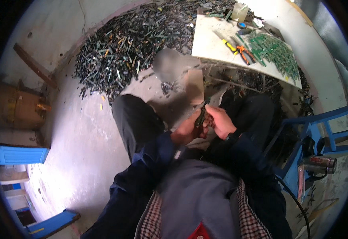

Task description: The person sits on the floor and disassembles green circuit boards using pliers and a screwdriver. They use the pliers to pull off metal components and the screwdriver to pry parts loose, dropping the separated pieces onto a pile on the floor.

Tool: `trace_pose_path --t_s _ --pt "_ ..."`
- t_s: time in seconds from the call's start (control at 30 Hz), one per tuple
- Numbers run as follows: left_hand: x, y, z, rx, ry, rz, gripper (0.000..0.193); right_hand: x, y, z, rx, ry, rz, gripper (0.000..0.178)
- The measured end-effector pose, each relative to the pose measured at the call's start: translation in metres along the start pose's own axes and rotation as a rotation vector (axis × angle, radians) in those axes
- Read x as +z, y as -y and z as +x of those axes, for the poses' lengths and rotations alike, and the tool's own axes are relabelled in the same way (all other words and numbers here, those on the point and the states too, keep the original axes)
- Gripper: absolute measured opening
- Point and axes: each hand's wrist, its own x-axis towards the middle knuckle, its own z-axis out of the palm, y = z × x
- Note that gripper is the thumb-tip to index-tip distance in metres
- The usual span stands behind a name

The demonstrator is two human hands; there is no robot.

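My left hand [185, 130] and my right hand [221, 121] meet in front of me, low between my knees. Between them is a narrow dark strip-shaped piece [200, 118], standing roughly upright. The fingers of my left hand are closed around it, and my right hand's fingers are bent in against its near side. Its exact kind is too small and dark to make out. Just beyond the hands, a light brown flat board [194, 85] stands or leans near the edge of the low table.
A wide heap of dark strips [130, 51] covers the floor ahead. The white tabletop [212, 42] bears green circuit boards [276, 51], orange-handled pliers [246, 55], a yellow-handled tool [229, 46] and a cup [239, 12]. Blue chair [321, 119] stands right, cardboard box [16, 105] left.
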Motion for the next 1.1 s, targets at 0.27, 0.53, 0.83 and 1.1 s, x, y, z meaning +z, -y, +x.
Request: trace_pose_path --t_s 0.27,0.53,0.83,1.1 --pt "0.019 -0.061 0.016 0.109 -0.053 0.069 0.043 -0.037 0.086 0.044 -0.726 -0.409 -0.739 0.024" --pt "0.02 -0.132 0.055 0.122 -0.005 0.196 0.048 -0.091 0.191 0.081 -0.754 -0.812 -1.528 0.048" --pt "-0.018 -0.162 0.085 0.208 0.08 0.034 0.047 -0.095 0.188 0.118 -0.703 -0.856 -1.687 0.053" --pt "-0.005 -0.176 0.094 0.236 -0.038 0.072 0.045 -0.084 0.191 0.087 -0.709 -0.768 -0.771 0.032"
